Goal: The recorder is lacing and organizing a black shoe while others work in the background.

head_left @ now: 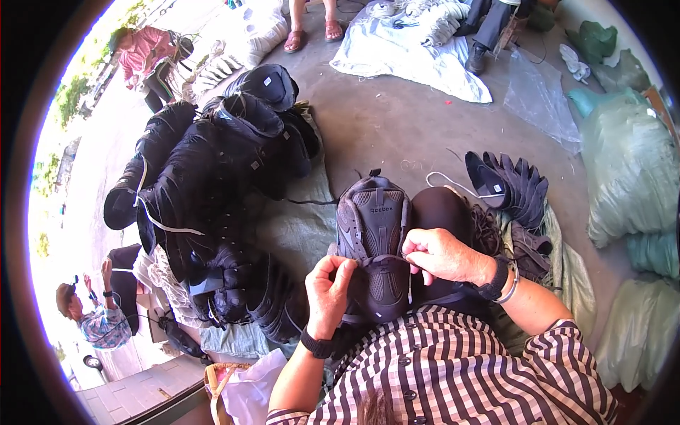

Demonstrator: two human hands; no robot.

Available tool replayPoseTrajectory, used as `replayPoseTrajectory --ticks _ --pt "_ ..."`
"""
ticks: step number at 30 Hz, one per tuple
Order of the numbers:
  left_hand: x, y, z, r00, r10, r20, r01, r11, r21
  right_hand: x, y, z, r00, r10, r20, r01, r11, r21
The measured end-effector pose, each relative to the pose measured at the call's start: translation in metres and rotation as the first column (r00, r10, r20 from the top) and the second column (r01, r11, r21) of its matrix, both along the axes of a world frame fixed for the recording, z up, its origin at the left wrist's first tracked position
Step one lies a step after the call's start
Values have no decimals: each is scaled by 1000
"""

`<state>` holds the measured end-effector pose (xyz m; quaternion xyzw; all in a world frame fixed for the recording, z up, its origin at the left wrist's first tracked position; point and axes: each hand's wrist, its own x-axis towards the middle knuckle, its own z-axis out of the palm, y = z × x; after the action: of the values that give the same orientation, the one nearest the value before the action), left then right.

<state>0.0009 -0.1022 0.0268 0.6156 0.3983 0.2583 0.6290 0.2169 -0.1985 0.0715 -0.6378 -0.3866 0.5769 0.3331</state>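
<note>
A dark shoe upper with a mesh tongue and grey side marks lies over my lap, its collar pointing away from me. Across its lower tongue runs a dark shoelace. My left hand pinches the lace near the shoe's left eyelets, thumb against forefinger. On the other side, my right hand grips the lace's right end between thumb and fingers. Both hands are at about the same height, just above the shoe. The loose lace tips are too small to make out.
Stacks of black shoe uppers rise at my left, tied with white cord. More nested uppers lie right. Green sacks line the right edge. A white sheet lies ahead, near other people. Another person sits at left.
</note>
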Motion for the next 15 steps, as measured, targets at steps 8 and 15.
replayPoseTrajectory --ticks 8,15 --pt "18 12 14 994 56 -91 -17 924 381 3 8 4 998 -12 69 6 996 91" --pt "29 24 48 882 -64 -467 446 432 784 -3 12 16 517 -135 845 -478 773 416"
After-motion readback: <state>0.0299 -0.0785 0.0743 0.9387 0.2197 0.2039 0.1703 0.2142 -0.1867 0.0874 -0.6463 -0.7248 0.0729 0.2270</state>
